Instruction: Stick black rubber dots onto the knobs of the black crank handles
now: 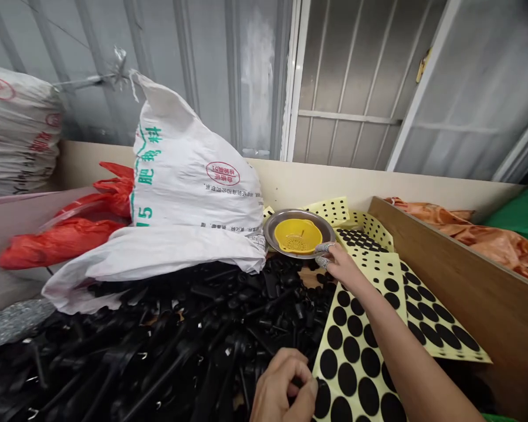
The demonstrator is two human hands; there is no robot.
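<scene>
Left hand (281,390) points rightward, fingers (301,375) pinched.

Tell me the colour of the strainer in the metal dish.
Bright yellow; the strainer shows best in the head view.

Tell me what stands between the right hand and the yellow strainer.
Only the rim of the steel bowl, right at the fingertips of the right hand; the strainer lies inside that bowl.

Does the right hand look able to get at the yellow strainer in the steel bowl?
Probably yes: the right hand sits right at the rim of the steel bowl, and nothing stands between it and the yellow strainer inside.
</scene>
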